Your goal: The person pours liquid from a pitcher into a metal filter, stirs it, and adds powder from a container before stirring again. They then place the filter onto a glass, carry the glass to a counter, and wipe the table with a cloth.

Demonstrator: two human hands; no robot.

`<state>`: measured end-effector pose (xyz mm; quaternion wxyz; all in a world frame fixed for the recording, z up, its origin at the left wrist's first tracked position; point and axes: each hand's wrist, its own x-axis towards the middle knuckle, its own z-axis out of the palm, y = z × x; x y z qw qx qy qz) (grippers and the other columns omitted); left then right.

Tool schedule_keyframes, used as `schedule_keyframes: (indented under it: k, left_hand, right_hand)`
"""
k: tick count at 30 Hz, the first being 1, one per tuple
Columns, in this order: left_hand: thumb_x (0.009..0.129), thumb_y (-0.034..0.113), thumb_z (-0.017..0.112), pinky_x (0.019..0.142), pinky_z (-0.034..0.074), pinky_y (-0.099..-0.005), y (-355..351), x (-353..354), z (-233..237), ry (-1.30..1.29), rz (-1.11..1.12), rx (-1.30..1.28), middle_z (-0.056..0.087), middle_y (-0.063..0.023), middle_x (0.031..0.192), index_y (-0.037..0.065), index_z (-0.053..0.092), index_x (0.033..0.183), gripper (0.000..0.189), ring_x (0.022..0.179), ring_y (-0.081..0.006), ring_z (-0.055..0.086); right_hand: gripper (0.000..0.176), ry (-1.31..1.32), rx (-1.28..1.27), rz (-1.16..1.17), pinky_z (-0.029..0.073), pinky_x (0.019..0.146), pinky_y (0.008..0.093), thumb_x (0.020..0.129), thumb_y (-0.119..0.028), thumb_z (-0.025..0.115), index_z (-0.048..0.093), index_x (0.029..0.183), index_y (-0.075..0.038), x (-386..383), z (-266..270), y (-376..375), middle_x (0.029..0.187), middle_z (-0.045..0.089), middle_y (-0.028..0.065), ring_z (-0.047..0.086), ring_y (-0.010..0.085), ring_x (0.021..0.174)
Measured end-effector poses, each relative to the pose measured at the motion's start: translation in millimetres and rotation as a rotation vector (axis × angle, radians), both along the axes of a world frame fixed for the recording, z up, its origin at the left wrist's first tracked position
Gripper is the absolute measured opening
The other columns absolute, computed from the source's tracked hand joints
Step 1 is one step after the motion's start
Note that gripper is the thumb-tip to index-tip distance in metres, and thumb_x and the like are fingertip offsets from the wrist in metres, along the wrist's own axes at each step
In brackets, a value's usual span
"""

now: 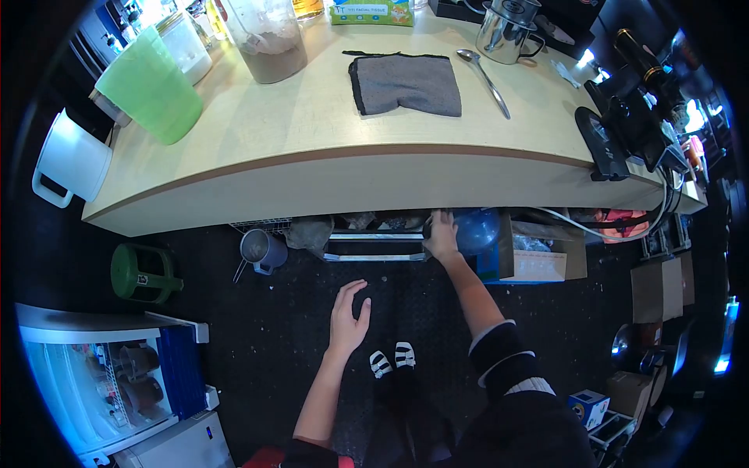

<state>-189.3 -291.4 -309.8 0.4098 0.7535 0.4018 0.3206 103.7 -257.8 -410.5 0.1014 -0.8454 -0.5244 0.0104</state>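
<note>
My right hand point(442, 235) reaches low to the table's front edge, its fingers curled and their tips partly hidden. It is between a metal-barred frame point(374, 257) with dark ends and a round blue translucent thing point(477, 232). I cannot tell what the right fingers hold. My left hand point(349, 318) hangs over the dark floor, open, with thumb and fingers apart and nothing in it. A crumpled plastic bag point(310, 234) lies left of the frame. Farther left is a grey pitcher point(264, 251) with a strainer in it.
On the table point(312, 125) are a folded grey cloth point(407, 84), a spoon point(485, 84), a metal pitcher point(503, 35), a green cup point(152, 87) and a white pitcher point(74, 160). An open cardboard box point(577, 246), a green stool point(144, 273) and an open fridge point(117, 382) flank the floor.
</note>
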Motion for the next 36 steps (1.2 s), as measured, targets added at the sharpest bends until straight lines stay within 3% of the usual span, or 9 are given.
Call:
schedule_keyframes:
  k: [1,4,7,12,17,24,31,33,36]
  left_hand:
    - [0.086,0.003,0.059,0.097,0.045,-0.0377,-0.6,-1.1,0.2,-0.006,-0.008,-0.005,0.058,-0.0178,0.119,0.0,0.056,0.115,0.03,0.113,-0.0349,0.057]
    - [0.085,0.003,0.059,0.097,0.044,-0.0383,-1.9,-1.2,-1.9,-0.032,-0.015,-0.018,0.058,-0.018,0.119,0.0,0.056,0.115,0.03,0.112,-0.0346,0.057]
    - [0.087,0.003,0.059,0.094,0.046,-0.036,-7.1,6.4,-7.3,-0.041,0.002,-0.093,0.058,-0.0176,0.119,0.0,0.057,0.116,0.029,0.111,-0.0298,0.059]
    - [0.091,0.01,0.061,0.086,0.05,-0.0296,-16.1,34.6,-30.7,-0.237,0.052,-0.41,0.063,-0.0138,0.113,-0.001,0.059,0.117,0.028,0.101,-0.0189,0.063]
    - [0.092,0.017,0.064,0.076,0.051,-0.0252,-13.6,61.5,-25.2,-0.416,0.09,-0.632,0.069,-0.0068,0.092,-0.002,0.065,0.107,0.024,0.083,-0.0114,0.065]
    - [0.088,0.014,0.069,0.071,0.052,-0.0242,-1.5,67.0,-9.8,-0.452,0.073,-0.695,0.07,-0.0074,0.082,-0.006,0.067,0.097,0.022,0.072,-0.0111,0.065]
    - [0.082,0.008,0.069,0.064,0.052,-0.0296,57.4,85.5,13.1,0.049,0.033,0.04,0.068,-0.0115,0.074,-0.004,0.063,0.081,0.014,0.065,-0.018,0.067]
    - [0.077,0.007,0.069,0.065,0.054,-0.0369,74.6,94.0,3.3,0.405,-0.143,0.455,0.067,-0.0153,0.077,-0.002,0.058,0.077,0.014,0.071,-0.0274,0.068]
    - [0.075,0.01,0.069,0.066,0.054,-0.0417,97.0,101.5,-11.7,0.517,-0.26,0.648,0.065,-0.015,0.08,0.001,0.055,0.077,0.016,0.079,-0.0318,0.067]
  right_hand:
    - [0.064,0.304,0.064,-0.116,0.036,0.1,0.0508,0.066,-0.014,0.08,0.044,0.119,-0.007,-3.4,11.4,-9.5,0.114,0.058,0.0143,0.048,0.0362,0.117]
    - [0.077,0.538,0.24,-0.176,0.041,0.097,0.0483,0.056,-0.013,0.087,0.041,0.118,-0.005,-2.0,-2.9,-28.1,0.113,0.057,0.0172,0.051,0.0373,0.114]
    - [0.073,0.832,0.393,-0.13,0.045,0.095,0.0414,0.06,-0.013,0.086,0.041,0.117,-0.004,-10.1,7.8,-50.8,0.113,0.055,0.0181,0.055,0.0331,0.111]
    - [0.07,0.862,0.55,0.167,0.046,0.093,0.0374,0.063,-0.013,0.086,0.04,0.115,-0.005,-48.8,41.6,-76.2,0.116,0.055,0.0154,0.057,0.0248,0.109]
    - [0.069,0.912,0.61,0.208,0.046,0.093,0.0376,0.065,-0.015,0.085,0.04,0.115,-0.005,-79.3,94.6,-92.7,0.121,0.054,0.0178,0.057,0.0247,0.111]
    - [0.076,0.856,0.609,0.183,0.045,0.095,0.0389,0.064,-0.017,0.086,0.039,0.123,-0.004,-83.6,113.1,-103.3,0.124,0.052,0.0176,0.055,0.0291,0.112]
    - [0.084,0.85,0.415,0.053,0.044,0.09,0.0397,0.065,-0.031,0.086,0.04,0.132,-0.008,-89.5,107.1,-153.1,0.13,0.047,0.0124,0.05,0.0253,0.112]
    - [0.082,0.925,0.318,0.036,0.044,0.092,0.0405,0.066,-0.029,0.085,0.041,0.131,-0.007,-99.0,99.7,-176.7,0.127,0.048,0.0143,0.049,0.0279,0.112]
    - [0.076,0.976,0.203,0.047,0.043,0.094,0.0413,0.069,-0.027,0.083,0.043,0.13,-0.006,-115.6,90.6,-214.2,0.123,0.049,0.0162,0.049,0.0309,0.112]
